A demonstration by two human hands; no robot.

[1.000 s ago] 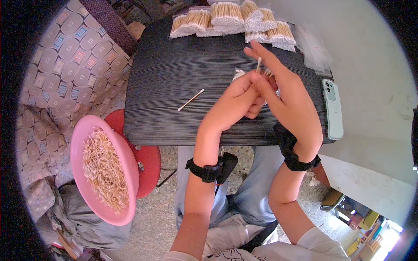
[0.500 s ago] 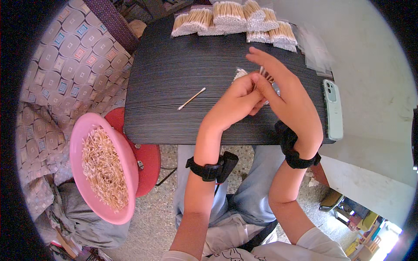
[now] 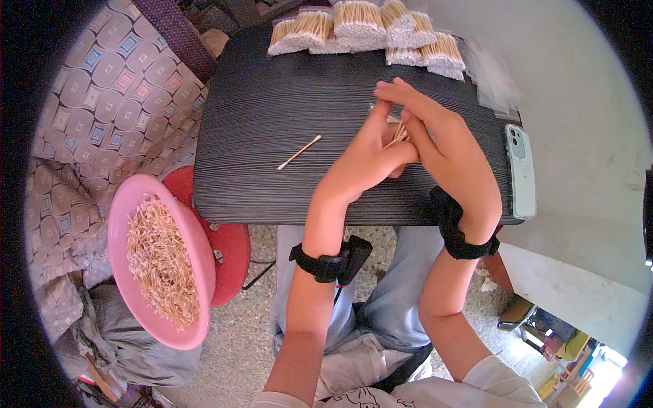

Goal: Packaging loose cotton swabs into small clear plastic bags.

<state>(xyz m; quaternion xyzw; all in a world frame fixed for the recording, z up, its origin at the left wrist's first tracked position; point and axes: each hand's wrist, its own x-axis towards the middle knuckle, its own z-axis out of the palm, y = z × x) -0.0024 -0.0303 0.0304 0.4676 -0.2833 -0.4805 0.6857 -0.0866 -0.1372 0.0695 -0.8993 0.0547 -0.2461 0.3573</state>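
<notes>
Over the table, my left hand (image 3: pixel 367 156) is closed around a small bundle of cotton swabs (image 3: pixel 398 137). My right hand (image 3: pixel 445 139) bends over the same bundle from the other side, its thumb against the sticks and its fingers reaching across to the left fingertips. Most of the bundle is hidden between the two hands; a bit of clear plastic or white tips shows near the fingers, too covered to make out. One loose cotton swab (image 3: pixel 299 153) lies slanted on the table to the left of my left hand.
Packed bags of cotton swabs (image 3: pixel 358 20) line the far edge of the dark table (image 3: pixel 258 88). Flat clear plastic bags (image 3: pixel 491 78) and a pale phone (image 3: pixel 520 171) lie at the right. A pink basin (image 3: pixel 207 272) of loose swabs rests on a red stool (image 3: pixel 232 262) at the left.
My right fingers have come down and left to meet my left fingertips. My left fingers have lifted and straightened somewhat, and the swab sticks between the hands now tilt differently.
</notes>
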